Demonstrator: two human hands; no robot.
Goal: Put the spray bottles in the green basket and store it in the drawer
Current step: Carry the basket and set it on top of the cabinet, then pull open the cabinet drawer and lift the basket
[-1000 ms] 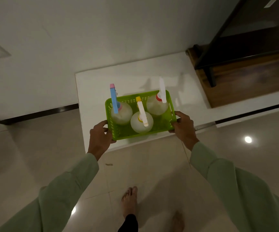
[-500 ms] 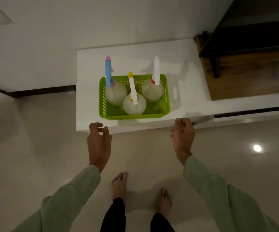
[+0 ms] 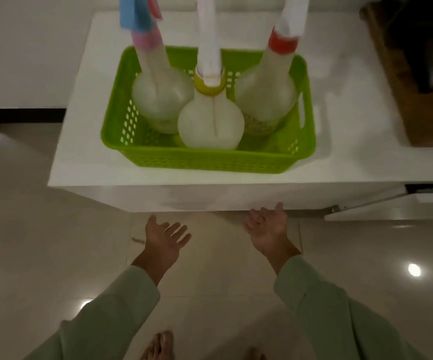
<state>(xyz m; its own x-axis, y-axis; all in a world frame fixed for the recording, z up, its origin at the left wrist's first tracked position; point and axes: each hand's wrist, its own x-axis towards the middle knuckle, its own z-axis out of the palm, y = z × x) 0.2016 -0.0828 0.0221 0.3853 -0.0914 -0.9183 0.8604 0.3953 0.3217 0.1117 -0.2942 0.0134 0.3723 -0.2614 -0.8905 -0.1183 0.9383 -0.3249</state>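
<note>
The green basket (image 3: 205,159) stands on the white cabinet top (image 3: 85,152). Three translucent spray bottles stand upright in it: one with a blue and pink head (image 3: 158,100) at the left, one with a yellow collar (image 3: 210,126) in front, one with a red collar (image 3: 267,97) at the right. My left hand (image 3: 164,239) and my right hand (image 3: 268,228) are below the cabinet's front edge, palms up, fingers spread, holding nothing. The right fingertips reach up to the underside of the white front panel (image 3: 210,198).
A dark wooden stair unit (image 3: 412,74) stands at the right on the same white surface. A white panel (image 3: 392,206) juts out at the right, with a dark gap above it. Glossy beige floor tiles (image 3: 41,255) lie below, and my bare feet show at the bottom edge.
Both hands let go of the basket, which now rests on the cabinet top. The hands dropped below the front edge and turned palms up. The camera came much closer and lower.
</note>
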